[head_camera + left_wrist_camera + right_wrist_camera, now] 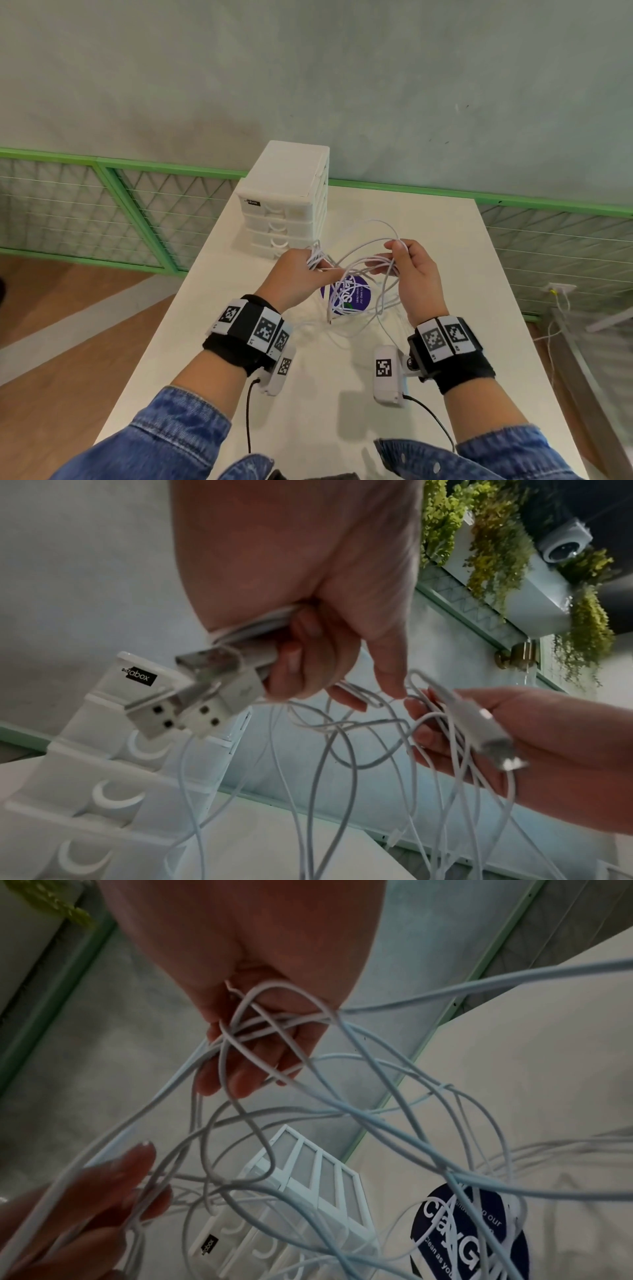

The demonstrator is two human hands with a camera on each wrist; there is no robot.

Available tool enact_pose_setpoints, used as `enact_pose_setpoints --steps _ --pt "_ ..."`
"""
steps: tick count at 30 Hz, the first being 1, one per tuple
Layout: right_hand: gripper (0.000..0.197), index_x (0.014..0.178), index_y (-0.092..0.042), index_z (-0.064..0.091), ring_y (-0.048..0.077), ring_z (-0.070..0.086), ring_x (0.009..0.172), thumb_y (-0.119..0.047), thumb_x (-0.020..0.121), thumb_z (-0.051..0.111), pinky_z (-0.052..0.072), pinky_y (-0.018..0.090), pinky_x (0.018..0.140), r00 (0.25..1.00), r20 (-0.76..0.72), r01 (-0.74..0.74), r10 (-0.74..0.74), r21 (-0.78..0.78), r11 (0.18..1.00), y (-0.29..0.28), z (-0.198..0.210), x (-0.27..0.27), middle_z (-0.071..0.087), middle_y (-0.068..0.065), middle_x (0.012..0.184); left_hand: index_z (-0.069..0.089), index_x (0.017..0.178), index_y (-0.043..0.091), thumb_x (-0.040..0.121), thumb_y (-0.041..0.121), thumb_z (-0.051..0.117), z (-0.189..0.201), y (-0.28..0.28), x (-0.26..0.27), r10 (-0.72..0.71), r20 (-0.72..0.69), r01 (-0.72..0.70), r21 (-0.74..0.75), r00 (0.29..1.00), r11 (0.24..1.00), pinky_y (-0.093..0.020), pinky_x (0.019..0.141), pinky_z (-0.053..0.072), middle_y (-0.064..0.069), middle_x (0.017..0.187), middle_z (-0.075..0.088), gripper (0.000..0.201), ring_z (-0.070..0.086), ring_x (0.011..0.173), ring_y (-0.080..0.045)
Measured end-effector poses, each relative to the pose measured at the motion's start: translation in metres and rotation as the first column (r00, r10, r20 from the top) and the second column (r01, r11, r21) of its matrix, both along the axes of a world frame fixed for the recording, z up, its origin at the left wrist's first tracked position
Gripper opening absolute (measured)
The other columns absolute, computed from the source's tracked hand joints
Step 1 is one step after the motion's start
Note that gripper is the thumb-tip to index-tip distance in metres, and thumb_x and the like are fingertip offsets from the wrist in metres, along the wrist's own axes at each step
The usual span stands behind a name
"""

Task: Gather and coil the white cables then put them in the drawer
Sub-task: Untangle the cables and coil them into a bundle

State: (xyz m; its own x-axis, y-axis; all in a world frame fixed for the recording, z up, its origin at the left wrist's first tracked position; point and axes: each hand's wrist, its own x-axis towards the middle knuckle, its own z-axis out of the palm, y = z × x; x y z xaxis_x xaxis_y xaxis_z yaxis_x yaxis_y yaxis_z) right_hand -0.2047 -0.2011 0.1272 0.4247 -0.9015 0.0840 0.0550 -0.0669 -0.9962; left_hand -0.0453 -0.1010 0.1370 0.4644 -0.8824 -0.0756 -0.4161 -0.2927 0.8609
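Note:
Several white cables (356,263) hang in a loose tangle between both hands above the white table (308,394). My left hand (298,270) grips a bunch of cable ends; in the left wrist view its curled fingers (301,656) clamp USB plugs (192,707). My right hand (407,263) holds loops of the cables (281,1031) across its fingers, with a small connector (496,739) lying on its palm. Loose strands trail down onto the table. The white drawer unit (284,202) stands just behind the left hand, its drawers shut.
A round dark blue sticker (356,294) lies on the table under the cables. A green mesh railing (102,212) runs behind the table. The floor drops away at the left and right table edges. A grey wall stands behind.

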Motion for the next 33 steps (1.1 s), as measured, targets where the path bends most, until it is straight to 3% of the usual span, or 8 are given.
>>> enact_pose_setpoints --steps 4,12,16,19,23,27,30,33 --pt "0.02 0.088 -0.013 0.056 0.004 0.054 0.054 -0.018 0.098 0.04 0.047 0.014 0.058 0.997 -0.071 -0.034 0.033 -0.018 0.999 -0.002 -0.005 0.0 0.063 0.007 0.072 0.063 0.073 0.001 0.079 0.039 0.073 0.0 0.001 0.001 0.087 0.05 -0.087 -0.001 0.995 0.996 -0.022 0.054 0.036 -0.003 0.063 0.059 0.04 0.052 0.059 -0.014" --pt "0.016 0.1 -0.022 0.066 -0.003 0.053 0.058 -0.032 0.088 0.06 0.044 0.013 0.062 0.947 -0.305 -0.116 0.099 -0.038 0.993 -0.011 -0.015 -0.014 0.063 -0.008 0.077 0.069 0.086 -0.005 0.08 0.032 0.073 0.004 0.01 0.019 0.294 0.01 -0.29 -0.138 0.956 0.947 -0.04 0.077 0.048 -0.024 0.09 0.07 0.037 0.063 0.085 -0.035" --pt "0.021 0.108 -0.022 0.065 -0.011 0.055 0.063 -0.027 0.088 0.059 0.044 0.01 0.069 0.912 -0.346 -0.237 0.219 -0.009 0.971 -0.014 -0.019 -0.02 0.064 -0.009 0.082 0.068 0.078 -0.003 0.082 0.028 0.072 0.007 0.015 0.023 0.345 -0.025 -0.345 -0.145 0.938 0.928 -0.036 0.07 0.045 -0.021 0.083 0.068 0.031 0.06 0.079 -0.032" --pt "0.026 0.104 -0.025 0.065 0.0 0.055 0.067 -0.01 0.084 0.066 0.044 0.009 0.071 0.851 -0.408 -0.357 0.331 0.013 0.934 -0.017 -0.026 -0.025 0.062 -0.005 0.082 0.06 0.067 -0.002 0.083 0.027 0.071 0.011 0.018 0.025 0.375 -0.057 -0.379 -0.135 0.925 0.916 -0.025 0.056 0.035 -0.014 0.068 0.057 0.034 0.047 0.067 -0.023" --pt "0.023 0.094 -0.022 0.07 0.015 0.057 0.069 -0.003 0.081 0.064 0.049 0.025 0.07 0.795 -0.565 -0.287 0.222 -0.029 0.957 -0.022 -0.041 -0.03 0.067 0.001 0.079 0.036 0.052 0.011 0.084 0.025 0.07 0.013 0.018 0.032 0.461 -0.116 -0.473 -0.133 0.88 0.871 -0.031 0.053 0.026 -0.006 0.056 0.036 0.048 0.032 0.054 -0.02" --pt "0.018 0.101 -0.011 0.07 0.013 0.054 0.058 -0.01 0.089 0.057 0.046 0.019 0.054 0.832 -0.522 -0.207 0.187 0.02 0.978 -0.025 -0.046 -0.035 0.064 0.002 0.072 0.027 0.051 0.015 0.083 0.026 0.071 0.014 0.018 0.034 0.477 -0.135 -0.493 -0.147 0.869 0.857 -0.031 0.053 0.023 -0.004 0.053 0.028 0.056 0.026 0.051 -0.02" --pt "0.016 0.101 -0.02 0.069 0.013 0.05 0.061 -0.024 0.09 0.059 0.042 0.019 0.06 0.867 -0.488 -0.14 0.101 -0.044 0.989 -0.027 -0.044 -0.036 0.058 -0.001 0.067 0.027 0.052 0.014 0.082 0.028 0.072 0.013 0.018 0.031 0.474 -0.14 -0.492 -0.145 0.869 0.859 -0.031 0.052 0.023 -0.004 0.056 0.028 0.055 0.026 0.053 -0.02" --pt "0.018 0.105 -0.026 0.065 0.015 0.054 0.078 -0.027 0.086 0.063 0.039 0.022 0.072 0.867 -0.486 -0.002 -0.11 -0.224 0.975 -0.029 -0.046 -0.037 0.058 0.0 0.082 0.029 0.054 0.013 0.082 0.029 0.072 0.014 0.019 0.026 0.468 -0.143 -0.486 -0.142 0.872 0.862 -0.03 0.052 0.023 -0.004 0.057 0.028 0.054 0.026 0.053 -0.019"
